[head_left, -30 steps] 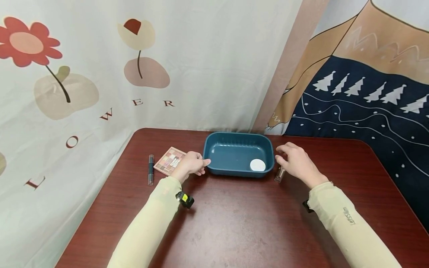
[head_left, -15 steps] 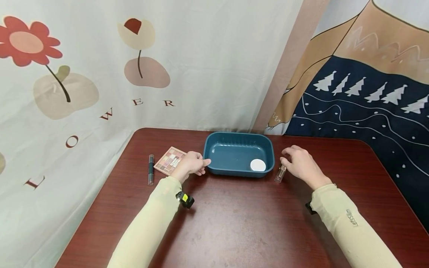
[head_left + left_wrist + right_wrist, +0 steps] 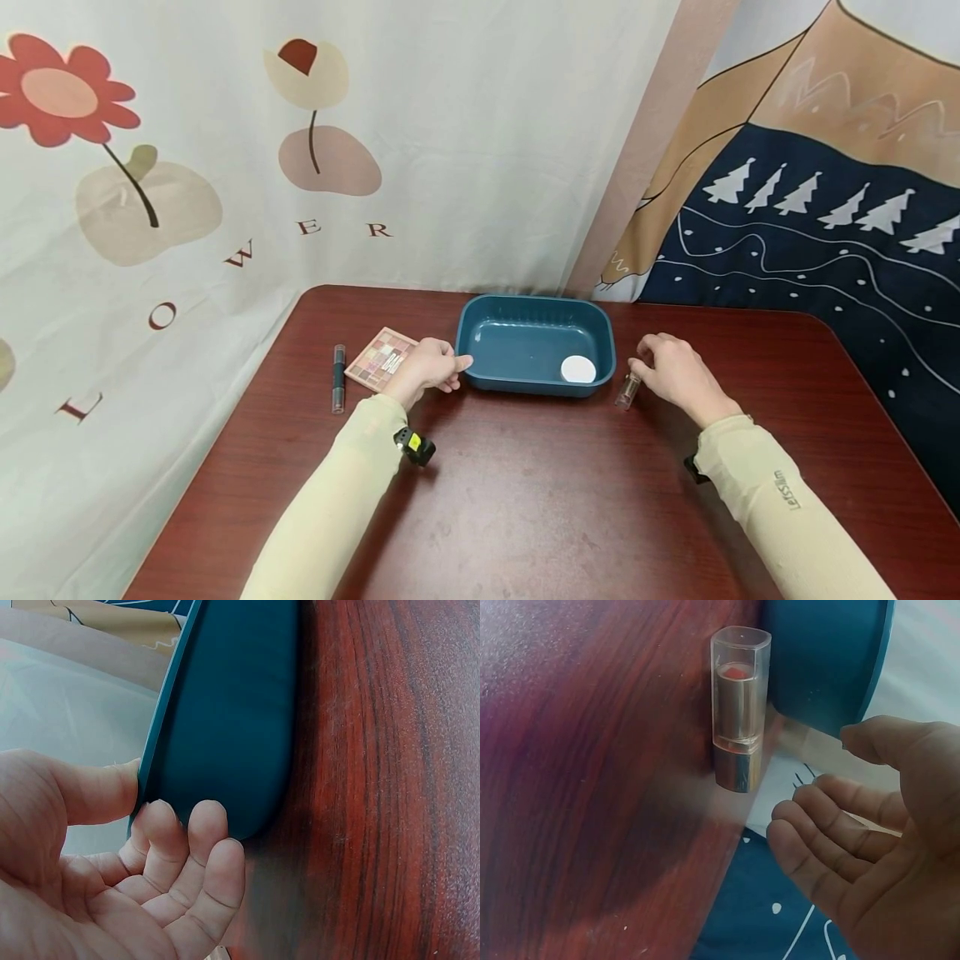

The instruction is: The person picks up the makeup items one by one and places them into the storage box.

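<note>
A dark blue plastic basin (image 3: 513,343) stands at the back middle of the table, with a white round item (image 3: 577,369) lying in its near right corner. My left hand (image 3: 431,367) pinches the basin's left rim, thumb on top and curled fingers against the outer wall, as the left wrist view shows. To the right of the basin, my right hand (image 3: 675,372) hovers with loosely bent fingers and holds nothing. Just below its fingertips a lipstick (image 3: 736,712) with a clear cap and gold base lies on the table, its red tip visible through the cap.
An eyeshadow palette (image 3: 375,358) lies left of the basin, partly behind my left hand. Farther left is a dark double-ended stick (image 3: 338,379) with clear caps. A printed curtain (image 3: 480,150) hangs right behind the table's back edge.
My right hand has drawn slightly to the right, away from the basin's side, showing more of the lipstick. The left hand and basin have stayed in place.
</note>
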The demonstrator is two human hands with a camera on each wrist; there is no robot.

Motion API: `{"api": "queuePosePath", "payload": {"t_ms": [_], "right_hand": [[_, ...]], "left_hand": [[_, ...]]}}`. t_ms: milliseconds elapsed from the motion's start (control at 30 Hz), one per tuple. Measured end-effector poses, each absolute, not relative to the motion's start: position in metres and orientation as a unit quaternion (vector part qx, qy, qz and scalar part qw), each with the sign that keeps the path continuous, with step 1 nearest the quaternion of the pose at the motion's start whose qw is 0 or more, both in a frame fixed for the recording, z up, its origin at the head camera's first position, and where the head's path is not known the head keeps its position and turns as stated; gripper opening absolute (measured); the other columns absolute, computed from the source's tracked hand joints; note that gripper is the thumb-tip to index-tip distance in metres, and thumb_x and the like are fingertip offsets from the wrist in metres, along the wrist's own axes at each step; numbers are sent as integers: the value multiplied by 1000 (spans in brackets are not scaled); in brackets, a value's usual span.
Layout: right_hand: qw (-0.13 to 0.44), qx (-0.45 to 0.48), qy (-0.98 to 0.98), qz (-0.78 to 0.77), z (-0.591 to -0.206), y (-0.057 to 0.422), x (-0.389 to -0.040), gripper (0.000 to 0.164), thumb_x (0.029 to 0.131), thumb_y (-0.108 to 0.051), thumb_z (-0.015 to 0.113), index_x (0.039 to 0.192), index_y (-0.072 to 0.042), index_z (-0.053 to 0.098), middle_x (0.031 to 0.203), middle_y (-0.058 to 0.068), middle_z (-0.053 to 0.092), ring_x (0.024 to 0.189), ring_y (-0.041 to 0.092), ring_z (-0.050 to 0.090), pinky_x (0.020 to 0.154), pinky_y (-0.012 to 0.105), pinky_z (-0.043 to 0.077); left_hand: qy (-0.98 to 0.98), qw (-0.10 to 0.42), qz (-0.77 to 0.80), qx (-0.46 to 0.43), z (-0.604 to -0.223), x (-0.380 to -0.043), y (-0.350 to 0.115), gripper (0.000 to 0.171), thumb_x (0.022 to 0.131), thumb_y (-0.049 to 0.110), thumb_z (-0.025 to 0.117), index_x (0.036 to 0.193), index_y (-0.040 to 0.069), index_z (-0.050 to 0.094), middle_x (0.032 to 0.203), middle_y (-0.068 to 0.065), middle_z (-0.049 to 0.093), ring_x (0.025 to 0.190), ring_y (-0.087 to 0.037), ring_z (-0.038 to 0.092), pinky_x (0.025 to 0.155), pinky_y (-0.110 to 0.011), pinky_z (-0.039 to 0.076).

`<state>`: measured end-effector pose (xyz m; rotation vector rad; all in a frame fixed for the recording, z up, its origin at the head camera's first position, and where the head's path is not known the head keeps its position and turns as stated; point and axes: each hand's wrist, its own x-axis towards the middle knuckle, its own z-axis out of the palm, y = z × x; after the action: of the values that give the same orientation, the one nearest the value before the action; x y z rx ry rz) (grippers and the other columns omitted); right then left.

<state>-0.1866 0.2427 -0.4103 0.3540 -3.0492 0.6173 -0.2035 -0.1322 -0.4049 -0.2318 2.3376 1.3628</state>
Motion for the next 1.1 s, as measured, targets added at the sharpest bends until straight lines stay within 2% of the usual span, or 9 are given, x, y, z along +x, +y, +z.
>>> {"api": "queuePosePath", "payload": {"t_ms": [133, 367, 833, 1100], "right_hand": [[-12, 102, -976, 192, -412, 243, -188, 20, 95, -16, 71, 98, 2, 66, 92, 19, 65, 81, 31, 59, 70, 45, 55], [-56, 79, -978, 186, -412, 243, -189, 23, 95, -22, 71, 92, 0, 63, 77, 11, 60, 72, 25, 55, 59, 34, 47], [-107, 53, -978, 173, -414, 243, -189, 35, 97, -34, 70, 91, 1, 69, 76, 9, 63, 74, 25, 58, 63, 36, 51], [-113, 47, -978, 172, -416, 241, -189, 37, 97, -37, 69, 80, -5, 65, 71, 7, 56, 72, 22, 54, 61, 34, 44]], "left_hand": [[841, 210, 491, -84, -405, -203, -132, 39, 100, 17, 69, 70, 10, 46, 64, -3, 56, 59, -14, 60, 58, -22, 55], [841, 212, 490, -86, -406, -203, -133, 38, 100, 17, 69, 71, 9, 47, 65, -3, 55, 60, -13, 61, 60, -24, 56], [845, 211, 484, -82, -406, -204, -133, 39, 101, 18, 68, 70, 9, 46, 67, -4, 57, 62, -14, 61, 61, -24, 56], [848, 212, 480, -79, -405, -204, -132, 41, 101, 18, 68, 68, 10, 45, 72, -7, 62, 59, -13, 61, 59, -23, 55]]}}
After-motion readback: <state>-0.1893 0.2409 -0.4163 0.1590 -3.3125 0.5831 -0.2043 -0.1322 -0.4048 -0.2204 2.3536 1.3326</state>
